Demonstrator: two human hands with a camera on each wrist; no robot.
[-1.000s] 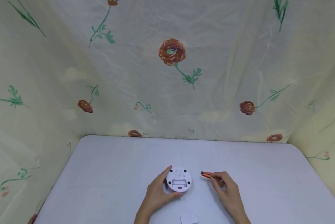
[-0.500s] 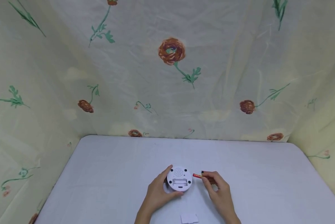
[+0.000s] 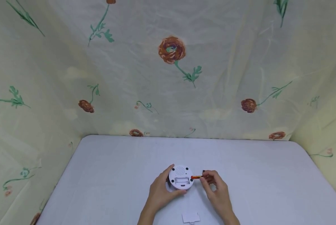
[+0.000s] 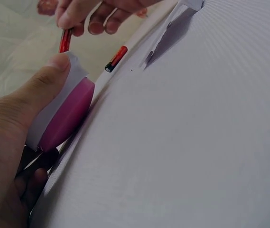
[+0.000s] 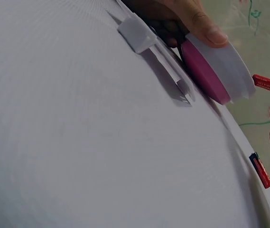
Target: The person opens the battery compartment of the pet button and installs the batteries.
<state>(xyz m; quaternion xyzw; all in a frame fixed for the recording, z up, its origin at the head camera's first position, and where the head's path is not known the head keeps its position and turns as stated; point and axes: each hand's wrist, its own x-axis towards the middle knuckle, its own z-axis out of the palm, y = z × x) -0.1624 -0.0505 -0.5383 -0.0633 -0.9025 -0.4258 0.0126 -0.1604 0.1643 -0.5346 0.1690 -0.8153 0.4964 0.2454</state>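
Observation:
My left hand point(image 3: 160, 191) grips a round white device point(image 3: 182, 172) by its left side, thumb at the near rim. Its underside faces up, showing speaker holes, dark feet and a bare battery compartment point(image 3: 182, 180). A magenta band point(image 4: 70, 114) shows on its lower part in the wrist views. Between thumb and fingers, my right hand point(image 3: 218, 191) pinches a red battery point(image 3: 196, 177), whose far end is at the device's right rim. A second red battery point(image 5: 261, 171) lies on the table; in the head view the right hand hides most of it.
A small white battery cover point(image 3: 190, 217) lies on the white table point(image 3: 114, 181), nearer the person than the device. Flowered cloth point(image 3: 207, 103) hangs behind the table and along both sides.
The right hand has moved left, bringing one battery to the device's rim. The second battery, earlier beside the first, is now apart from it. The left hand keeps its grip.

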